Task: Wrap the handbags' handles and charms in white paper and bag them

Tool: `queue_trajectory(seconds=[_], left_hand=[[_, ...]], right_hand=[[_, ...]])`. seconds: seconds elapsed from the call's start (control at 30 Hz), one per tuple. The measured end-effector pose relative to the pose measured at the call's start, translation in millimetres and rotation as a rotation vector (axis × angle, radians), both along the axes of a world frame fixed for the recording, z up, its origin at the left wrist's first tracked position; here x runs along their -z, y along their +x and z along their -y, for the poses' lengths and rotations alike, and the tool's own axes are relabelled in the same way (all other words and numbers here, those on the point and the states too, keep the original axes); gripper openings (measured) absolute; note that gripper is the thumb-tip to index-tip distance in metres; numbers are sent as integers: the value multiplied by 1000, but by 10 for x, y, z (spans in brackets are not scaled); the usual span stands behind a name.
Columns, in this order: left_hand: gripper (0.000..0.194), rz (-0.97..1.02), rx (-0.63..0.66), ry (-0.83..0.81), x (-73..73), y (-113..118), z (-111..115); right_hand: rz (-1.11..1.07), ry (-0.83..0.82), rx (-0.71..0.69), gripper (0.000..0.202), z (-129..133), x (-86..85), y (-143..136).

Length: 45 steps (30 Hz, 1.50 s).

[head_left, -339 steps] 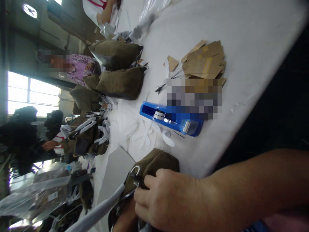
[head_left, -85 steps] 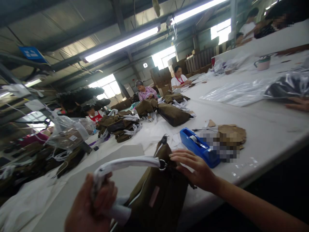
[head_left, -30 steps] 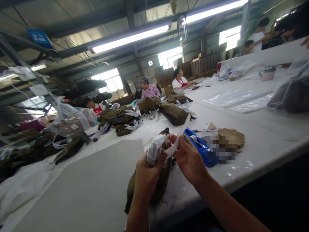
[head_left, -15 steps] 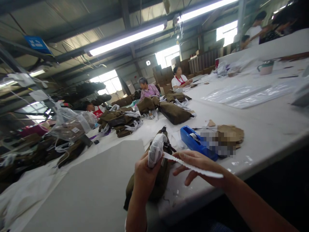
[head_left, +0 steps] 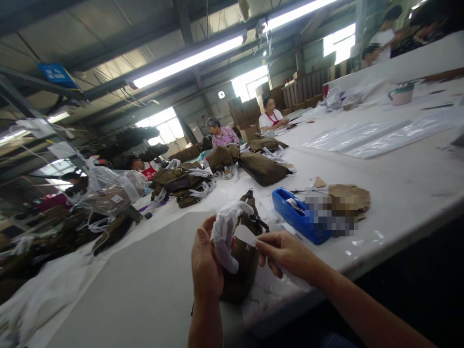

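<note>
An olive-brown bag point(head_left: 241, 278) lies at the table's front edge. Its curved handle point(head_left: 224, 232) is wrapped in thin white material, and my left hand point(head_left: 208, 263) is around the handle's left side, fingers partly hidden behind it. On the right, my right hand point(head_left: 284, 251) pinches a white strip point(head_left: 246, 237) between thumb and forefinger, over the bag and close to the handle. A blue tape dispenser point(head_left: 300, 217) stands just beyond my right hand.
Brown paper point(head_left: 348, 200) lies right of the dispenser. Several olive bags point(head_left: 263, 169) are piled farther back. Clear plastic sleeves point(head_left: 377, 137) and a mug point(head_left: 402, 94) are at the right. People sit beyond the table.
My left hand has loosened and turned around the handle, which now shows as a full arch. The white strip has swung from pointing right to beside the handle, pinched in my right hand.
</note>
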<state>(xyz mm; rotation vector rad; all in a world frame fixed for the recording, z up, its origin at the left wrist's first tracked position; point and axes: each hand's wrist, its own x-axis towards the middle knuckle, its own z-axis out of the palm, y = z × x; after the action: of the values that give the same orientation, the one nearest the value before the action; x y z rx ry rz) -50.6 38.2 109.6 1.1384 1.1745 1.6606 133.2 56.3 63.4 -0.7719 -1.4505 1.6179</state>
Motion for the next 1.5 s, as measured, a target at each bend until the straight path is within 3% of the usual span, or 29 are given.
queue_trajectory(seconds=[0.17,0.23,0.33,0.4,0.47,0.53,0.67,0.77,0.83,0.93,1.0,1.07,1.2,1.5], left_hand=[[65,-26,180,-154,-31,56,9],[53,-135,206,-132,-50,51,29],[35,-363,24,-45,-102,20,57],[30,-473,-114,7,-153,-6,63],[29,-528,-175,56,-218,-20,60],[29,-558,-195,104,-290,-11,51],[27,-603,-211,185,-435,53,33],[26,-659,-226,254,-519,88,27],[24,-703,-227,306,-559,101,23],[23,-725,-209,347,-597,123,11],[23,-692,-189,350,-610,139,0],[24,-636,-163,350,-611,149,-10],[23,-589,-161,342,-590,154,-8],[16,-738,-214,447,-555,193,107]], right_hand=[[-27,92,-16,44,-96,-171,-154],[-21,133,-14,39,-113,-224,-175],[82,235,75,27,-55,-290,-114],[145,305,185,21,24,-332,-32],[108,306,250,23,99,-374,51],[-31,234,202,25,138,-414,113],[-358,77,-50,27,77,-498,161],[-389,125,-112,35,-16,-578,149],[-268,278,-17,30,-58,-644,128],[-32,624,297,17,-77,-749,83],[30,754,449,15,-71,-809,45],[-8,705,461,18,-62,-852,3],[-50,493,337,29,-67,-882,-64],[-66,441,401,38,-113,-815,-119]])
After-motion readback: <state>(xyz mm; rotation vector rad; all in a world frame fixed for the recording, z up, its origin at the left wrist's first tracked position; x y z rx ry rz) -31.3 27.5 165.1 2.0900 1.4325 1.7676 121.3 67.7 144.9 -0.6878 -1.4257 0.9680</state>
